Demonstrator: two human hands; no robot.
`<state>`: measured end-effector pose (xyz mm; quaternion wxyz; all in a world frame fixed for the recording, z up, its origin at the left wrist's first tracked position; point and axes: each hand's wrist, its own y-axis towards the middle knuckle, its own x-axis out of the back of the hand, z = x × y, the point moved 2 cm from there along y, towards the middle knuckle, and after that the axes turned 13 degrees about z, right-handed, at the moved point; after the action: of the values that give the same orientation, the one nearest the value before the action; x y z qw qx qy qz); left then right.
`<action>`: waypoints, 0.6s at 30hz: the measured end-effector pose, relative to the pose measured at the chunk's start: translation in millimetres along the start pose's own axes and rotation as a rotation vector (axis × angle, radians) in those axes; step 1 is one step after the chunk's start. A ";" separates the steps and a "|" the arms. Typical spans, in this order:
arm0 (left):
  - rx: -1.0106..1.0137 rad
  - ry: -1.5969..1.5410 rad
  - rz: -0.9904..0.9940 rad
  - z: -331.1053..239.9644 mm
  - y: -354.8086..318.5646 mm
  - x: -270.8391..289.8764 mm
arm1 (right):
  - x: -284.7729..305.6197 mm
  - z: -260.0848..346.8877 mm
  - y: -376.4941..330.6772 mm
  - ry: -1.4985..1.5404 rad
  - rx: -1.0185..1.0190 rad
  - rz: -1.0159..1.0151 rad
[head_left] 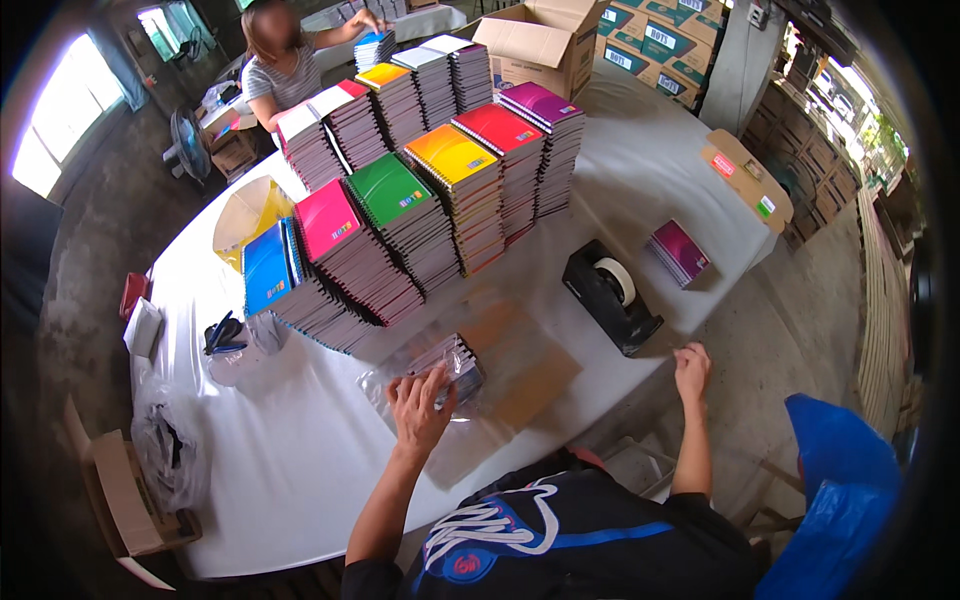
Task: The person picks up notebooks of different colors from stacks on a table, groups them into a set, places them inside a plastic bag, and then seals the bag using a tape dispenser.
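Observation:
My left hand (420, 408) rests on a small stack of spiral notebooks (452, 368) in clear plastic, its fingers curled over the near edge and gripping it. Part of that stack is hidden by the hand and by glare on the plastic. Under it, loose clear plastic (400, 378) spreads over a flat brown cardboard piece (540, 388). Off the table's right edge, my right hand (692, 372) is raised with thumb and fingers pinched together; whatever is between them is too small to make out. Nearest to it stands a black tape dispenser (610, 298) with a white roll.
Tall stacks of spiral notebooks (400, 195) in several colours fill the table's middle. A purple notebook pile (680, 252) lies right of the dispenser. A mug with scissors (232, 345) stands left. Across the table, a person (285, 65) touches a blue-topped stack. An open carton (540, 45) stands behind.

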<state>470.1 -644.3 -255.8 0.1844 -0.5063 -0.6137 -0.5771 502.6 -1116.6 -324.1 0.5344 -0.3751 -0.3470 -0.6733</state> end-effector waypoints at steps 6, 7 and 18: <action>-0.004 -0.128 -0.075 5.9 -6.9 -12.3 | 13.5 136.7 -6.8 0.377 0.294 -0.086; -0.011 -0.148 -0.089 7.3 -8.0 -14.4 | 0.4 162.8 -11.3 0.552 0.273 0.030; -0.016 -0.249 -0.123 14.6 -9.7 -15.0 | -88.1 340.2 -66.8 1.301 0.049 0.773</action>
<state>473.5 -635.6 -277.0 0.0670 -0.5370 -0.6569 -0.5250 495.9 -768.3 -243.2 0.8378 0.0149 0.1794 -0.5155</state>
